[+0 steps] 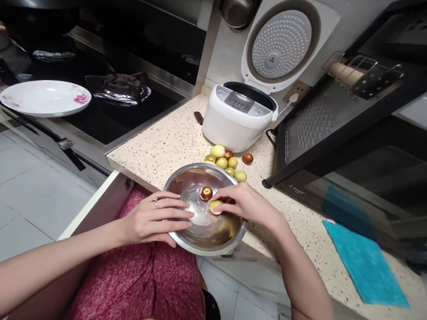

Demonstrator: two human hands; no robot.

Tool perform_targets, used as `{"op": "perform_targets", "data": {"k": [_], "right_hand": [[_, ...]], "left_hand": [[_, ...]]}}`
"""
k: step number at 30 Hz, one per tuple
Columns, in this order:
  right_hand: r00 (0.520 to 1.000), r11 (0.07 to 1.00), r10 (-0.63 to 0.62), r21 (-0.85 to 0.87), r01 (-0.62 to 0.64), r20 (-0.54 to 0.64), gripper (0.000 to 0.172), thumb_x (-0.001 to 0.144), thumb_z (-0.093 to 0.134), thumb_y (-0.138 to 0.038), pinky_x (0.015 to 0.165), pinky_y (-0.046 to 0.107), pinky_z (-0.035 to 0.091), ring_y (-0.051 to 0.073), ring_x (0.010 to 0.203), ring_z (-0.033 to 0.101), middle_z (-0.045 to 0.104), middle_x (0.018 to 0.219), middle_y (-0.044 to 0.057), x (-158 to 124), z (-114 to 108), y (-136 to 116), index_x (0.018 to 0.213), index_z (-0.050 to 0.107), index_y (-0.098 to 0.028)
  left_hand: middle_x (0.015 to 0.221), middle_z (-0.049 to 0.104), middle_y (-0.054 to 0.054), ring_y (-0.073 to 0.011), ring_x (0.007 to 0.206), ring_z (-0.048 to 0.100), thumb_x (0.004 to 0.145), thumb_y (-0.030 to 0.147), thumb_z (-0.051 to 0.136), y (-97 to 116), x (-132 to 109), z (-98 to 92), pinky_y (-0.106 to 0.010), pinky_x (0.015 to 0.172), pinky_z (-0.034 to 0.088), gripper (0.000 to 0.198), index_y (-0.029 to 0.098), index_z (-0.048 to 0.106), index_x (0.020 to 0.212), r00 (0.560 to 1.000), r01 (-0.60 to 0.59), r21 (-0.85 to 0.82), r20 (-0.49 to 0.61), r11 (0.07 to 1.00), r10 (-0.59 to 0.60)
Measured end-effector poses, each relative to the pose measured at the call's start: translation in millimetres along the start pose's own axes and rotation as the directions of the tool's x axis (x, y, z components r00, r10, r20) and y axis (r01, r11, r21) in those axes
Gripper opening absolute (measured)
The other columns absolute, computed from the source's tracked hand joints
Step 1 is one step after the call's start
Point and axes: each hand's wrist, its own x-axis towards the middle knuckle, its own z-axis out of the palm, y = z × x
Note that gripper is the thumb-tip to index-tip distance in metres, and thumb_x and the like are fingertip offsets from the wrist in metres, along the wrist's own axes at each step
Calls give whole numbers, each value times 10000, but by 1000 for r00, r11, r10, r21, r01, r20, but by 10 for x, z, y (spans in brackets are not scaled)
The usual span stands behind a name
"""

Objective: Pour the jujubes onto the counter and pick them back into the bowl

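A shiny metal bowl point(195, 235) is at the counter's front edge, partly over my lap. My left hand point(153, 218), wearing a ring, has its fingers stretched out over the bowl's near left rim. Inside the bowl, my right hand point(242, 203) pinches a yellow-green jujube point(215, 207) between thumb and fingers. Beside it, touching or nearly so, lies a red-brown jujube point(206, 193). Just behind the bowl, several yellow-green jujubes point(221, 163) are heaped on the counter, and a red one point(248, 158) sits apart to their right.
Behind the fruit stands a white rice cooker point(235, 123), its lid point(282, 44) raised. A black oven point(378, 170) and a turquoise cloth point(369, 266) are at right. On the left are a gas stove point(123, 86), a wok point(23, 3) and a flowered white plate point(47, 98).
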Motion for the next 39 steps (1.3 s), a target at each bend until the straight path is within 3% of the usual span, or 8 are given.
{"op": "perform_targets", "data": {"k": [7,12,14,17,20,25,31,39], "right_hand": [[987,993,-90,-88,79,-137,136,957,674,-293,728,284,504,165,790,716,790,916,36,7,29,105,950,780,-208],[944,988,-152,-6,157,-294,112,939,684,-274,746,287,540,152,774,718,789,875,23,20,-12,231,921,773,-210],[883,993,-89,27,114,-461,125,927,687,-302,752,306,561,170,795,719,790,897,33,28,-54,313,920,777,-215],[707,996,83,45,-72,-703,173,944,630,-305,789,353,584,211,883,719,784,994,62,25,-129,503,984,771,-213],[605,971,139,-12,-239,-784,237,959,531,-218,876,406,577,240,938,706,764,1053,90,11,-167,758,1046,750,-194],[678,933,142,-132,-335,-721,350,914,465,-88,1009,445,523,272,1088,676,738,1151,114,19,-94,1108,1125,729,-181],[777,924,169,-177,-338,-607,361,973,462,-143,1080,458,476,283,1251,604,634,1374,152,33,-20,1212,1251,692,-158],[799,920,174,-194,-341,-576,241,898,555,-93,913,387,517,254,1030,632,659,1154,120,12,-68,1200,1092,671,-176]], "left_hand": [[1146,774,-51,-192,1153,688,1043,469,475,13,54,-25,-387,1038,507,387,187,679,1212,1000,8,-6,3,1000,-8],[1156,770,-49,-195,1173,677,1037,473,488,3,15,-17,-395,1053,496,384,198,670,1234,1000,19,-22,4,1000,-19],[1163,767,-47,-196,1176,675,1038,473,487,-2,4,-18,-401,1055,493,386,203,662,1251,1000,23,-27,6,999,-23],[1157,768,-50,-200,1165,678,1040,463,487,-8,0,-23,-408,1047,492,381,196,663,1248,1000,20,-35,5,999,-19],[1143,771,-54,-201,1154,679,1046,452,478,-10,6,-25,-410,1041,488,378,185,667,1235,1000,12,-36,4,999,-12],[1138,771,-61,-200,1151,679,1048,454,470,-12,9,-26,-406,1044,483,384,180,673,1225,1000,13,-25,6,1000,-12],[1145,767,-58,-202,1144,679,1044,465,473,-22,-22,-21,-412,1043,484,385,201,672,1243,1000,24,-26,2,999,-24],[1142,763,-62,-193,1117,679,1046,464,469,-31,-41,-15,-412,1043,482,388,194,680,1228,1000,28,-29,9,999,-28]]}}
